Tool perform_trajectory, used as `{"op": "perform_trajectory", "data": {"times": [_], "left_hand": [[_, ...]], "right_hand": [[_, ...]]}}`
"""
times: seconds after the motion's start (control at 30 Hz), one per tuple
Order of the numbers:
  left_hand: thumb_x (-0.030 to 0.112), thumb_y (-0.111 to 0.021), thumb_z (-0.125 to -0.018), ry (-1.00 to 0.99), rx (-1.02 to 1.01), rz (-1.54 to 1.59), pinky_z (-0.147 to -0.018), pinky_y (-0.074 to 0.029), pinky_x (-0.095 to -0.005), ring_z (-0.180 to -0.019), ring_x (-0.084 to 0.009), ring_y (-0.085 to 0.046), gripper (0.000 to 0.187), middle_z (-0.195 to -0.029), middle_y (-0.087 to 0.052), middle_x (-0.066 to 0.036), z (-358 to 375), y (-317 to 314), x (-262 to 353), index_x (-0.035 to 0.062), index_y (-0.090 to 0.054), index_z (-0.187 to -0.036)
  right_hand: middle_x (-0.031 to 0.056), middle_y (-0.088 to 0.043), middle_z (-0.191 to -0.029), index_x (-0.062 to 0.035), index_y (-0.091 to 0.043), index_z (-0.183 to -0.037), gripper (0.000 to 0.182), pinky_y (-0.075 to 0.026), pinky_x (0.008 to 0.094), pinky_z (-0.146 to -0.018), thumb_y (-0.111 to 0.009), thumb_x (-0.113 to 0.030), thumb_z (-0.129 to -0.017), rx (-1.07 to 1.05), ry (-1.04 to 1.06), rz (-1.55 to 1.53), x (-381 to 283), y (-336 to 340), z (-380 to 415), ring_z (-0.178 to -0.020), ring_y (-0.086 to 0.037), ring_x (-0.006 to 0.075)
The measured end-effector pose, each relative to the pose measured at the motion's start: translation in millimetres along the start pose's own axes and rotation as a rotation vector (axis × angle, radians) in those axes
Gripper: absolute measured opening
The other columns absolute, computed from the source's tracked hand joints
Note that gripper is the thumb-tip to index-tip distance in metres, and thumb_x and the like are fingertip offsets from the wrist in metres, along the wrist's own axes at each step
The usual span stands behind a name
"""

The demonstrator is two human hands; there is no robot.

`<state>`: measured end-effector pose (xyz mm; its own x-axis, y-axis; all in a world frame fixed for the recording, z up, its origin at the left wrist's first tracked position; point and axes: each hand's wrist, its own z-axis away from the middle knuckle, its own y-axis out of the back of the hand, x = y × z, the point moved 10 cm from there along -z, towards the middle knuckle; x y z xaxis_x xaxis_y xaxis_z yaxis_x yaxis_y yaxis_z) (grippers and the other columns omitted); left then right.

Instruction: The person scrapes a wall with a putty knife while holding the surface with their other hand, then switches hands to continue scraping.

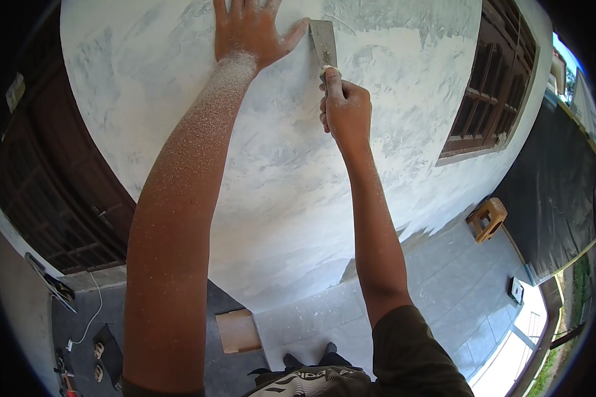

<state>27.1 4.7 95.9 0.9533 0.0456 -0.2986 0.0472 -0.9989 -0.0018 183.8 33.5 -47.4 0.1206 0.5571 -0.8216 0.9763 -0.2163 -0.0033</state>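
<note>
In front of me rises a wall [285, 172] with patchy white and grey coating. My left hand [251, 33] lies flat on it near the top of the view, fingers spread, with white dust over the wrist and forearm. Just to its right, my right hand [346, 109] grips the handle of a putty knife [324, 45]. The knife's flat metal blade points up, against the wall surface, close to my left thumb. White residue marks the blade and the fingers around the handle.
A brown wooden window [493, 86] is at the right, dark wooden doors [53, 178] at the left. A plastic stool [488, 220] stands on the tiled floor [437, 284]. Below lie a brown board [238, 331], sandals [99, 360] and a white cable [100, 301].
</note>
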Motion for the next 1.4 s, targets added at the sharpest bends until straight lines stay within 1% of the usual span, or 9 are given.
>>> {"op": "perform_trajectory", "data": {"times": [0.4, 0.47, 0.5, 0.57, 0.67, 0.7, 0.77, 1.1, 1.4], "left_hand": [[0.072, -0.051, -0.09, -0.01, -0.049, -0.061, -0.125, 0.0, -0.0606, -0.159, -0.0354, -0.003, 0.093, -0.171, -0.009, -0.02, 2, -5, -1, 0.0179, -0.028, -0.162], [0.071, -0.053, -0.089, -0.007, -0.03, -0.081, -0.126, 0.0, -0.0604, -0.159, -0.0356, -0.003, 0.094, -0.171, -0.008, -0.02, 1, -4, -1, 0.0179, -0.026, -0.163], [0.071, -0.053, -0.089, -0.018, -0.027, -0.087, -0.126, 0.0, -0.0604, -0.159, -0.0356, -0.003, 0.094, -0.171, -0.008, -0.02, 1, -3, 0, 0.0179, -0.026, -0.163], [0.069, -0.055, -0.089, -0.012, -0.016, -0.038, -0.126, 0.0, -0.0601, -0.159, -0.0356, -0.004, 0.094, -0.17, -0.01, -0.02, 1, -2, -1, 0.0184, -0.026, -0.163], [0.068, -0.056, -0.09, -0.002, -0.029, -0.072, -0.126, -0.001, -0.0605, -0.158, -0.0357, -0.004, 0.093, -0.17, -0.011, -0.02, 0, -5, 1, 0.0191, -0.026, -0.163], [0.068, -0.056, -0.09, 0.005, -0.028, -0.079, -0.126, -0.001, -0.0605, -0.158, -0.0357, -0.004, 0.093, -0.17, -0.011, -0.02, 1, -7, 0, 0.0191, -0.026, -0.163], [0.067, -0.056, -0.09, 0.001, -0.004, -0.096, -0.126, -0.003, -0.0607, -0.158, -0.0357, -0.005, 0.091, -0.17, -0.013, -0.02, 1, -5, -3, 0.02, -0.027, -0.163], [0.064, -0.055, -0.091, 0.004, -0.018, -0.119, -0.126, -0.004, -0.0603, -0.158, -0.035, -0.007, 0.089, -0.17, -0.014, -0.019, 0, -4, -2, 0.0201, -0.027, -0.163], [0.06, -0.058, -0.092, 0.011, -0.026, -0.133, -0.126, -0.004, -0.0598, -0.158, -0.0346, -0.006, 0.087, -0.169, -0.014, -0.019, 1, -1, 0, 0.02, -0.026, -0.163]], "right_hand": [[0.0037, -0.051, -0.052, 0.0047, -0.066, -0.08, 0.054, -0.04, 0.0303, -0.039, -0.056, -0.042, -0.105, 0.005, 0.108, 0.076, -1, -1, -7, -0.039, -0.05, 0.0127], [0.0272, -0.067, -0.073, 0.0078, -0.069, -0.088, 0.045, -0.051, 0.0502, -0.067, -0.056, -0.032, -0.103, -0.014, 0.089, 0.078, -5, -3, -2, -0.068, -0.071, 0.0393], [0.0272, -0.067, -0.073, 0.0078, -0.069, -0.088, 0.045, -0.051, 0.0502, -0.067, -0.056, -0.032, -0.103, -0.009, 0.09, 0.066, -4, -2, -1, -0.068, -0.071, 0.0393], [0.0296, -0.071, -0.088, 0.0064, -0.069, -0.108, 0.032, -0.055, 0.0473, -0.073, -0.058, -0.023, -0.102, 0.011, 0.136, 0.026, -8, 0, 1, -0.078, -0.073, 0.0411], [0.0295, -0.072, -0.099, 0.0046, -0.065, -0.127, 0.032, -0.057, 0.0433, -0.076, -0.06, -0.013, -0.1, -0.018, 0.304, -0.031, -22, 3, 15, -0.085, -0.074, 0.0396], [0.0295, -0.072, -0.099, 0.0046, -0.065, -0.127, 0.032, -0.057, 0.0433, -0.076, -0.06, -0.013, -0.1, -0.026, 0.31, -0.031, -17, 1, 16, -0.085, -0.074, 0.0396], [0.0296, -0.072, -0.1, 0.0038, -0.061, -0.135, 0.037, -0.057, 0.0405, -0.075, -0.061, -0.007, -0.1, 0.043, 0.561, 0.031, -26, 0, 28, -0.084, -0.075, 0.0365], [0.0274, -0.072, -0.084, -0.0014, -0.062, -0.138, 0.037, -0.056, 0.0379, -0.066, -0.054, -0.011, -0.103, -0.068, 0.356, 0.081, -31, -5, 20, -0.068, -0.073, 0.0292], [0.0277, -0.072, -0.082, -0.0017, -0.061, -0.139, 0.038, -0.056, 0.038, -0.066, -0.054, -0.009, -0.102, -0.078, 0.424, 0.105, -41, -1, 18, -0.067, -0.073, 0.031]]}}
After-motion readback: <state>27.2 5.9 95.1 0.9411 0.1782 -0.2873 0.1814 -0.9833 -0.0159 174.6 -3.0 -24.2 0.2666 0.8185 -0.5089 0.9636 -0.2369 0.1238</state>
